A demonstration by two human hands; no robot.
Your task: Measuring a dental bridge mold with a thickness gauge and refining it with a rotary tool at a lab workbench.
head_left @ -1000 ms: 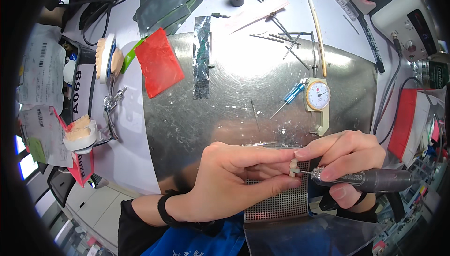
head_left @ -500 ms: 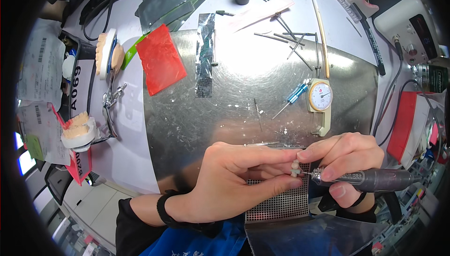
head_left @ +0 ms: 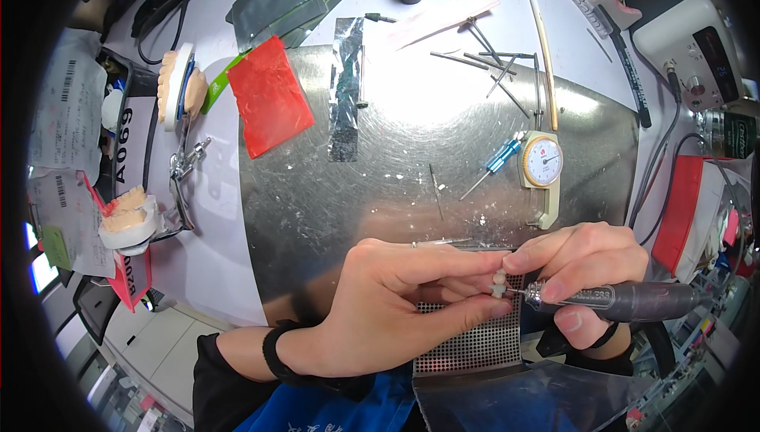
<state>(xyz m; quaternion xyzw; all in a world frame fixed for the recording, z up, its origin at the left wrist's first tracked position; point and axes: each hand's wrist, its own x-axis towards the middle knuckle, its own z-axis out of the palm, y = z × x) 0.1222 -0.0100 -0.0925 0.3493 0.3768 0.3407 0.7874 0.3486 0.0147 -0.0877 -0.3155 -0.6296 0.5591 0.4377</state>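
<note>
Gleaming scratched metal sheet (head_left: 380, 195) covers cluttered workbench (head_left: 214, 218).

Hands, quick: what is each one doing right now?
Left hand: closed, pinching a small white tooth piece between its fingertips.
Right hand: closed around a grey rotary handpiece, its tip at the piece.

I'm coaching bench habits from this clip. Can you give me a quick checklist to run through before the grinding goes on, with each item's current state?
1. Small tooth-shaped piece pinched by left hand fingertips: ok.
2. Grey rotary handpiece gripped in right hand: ok.
3. Bur tip meets the piece, not a finger: cannot tell, too small.
4. Work held over the perforated mesh plate: ok.
5. Dial gauge and blue-handled tool lie apart from the hands: ok.
6. Handpiece cable free of clutter: cannot tell, runs out of view.
</note>
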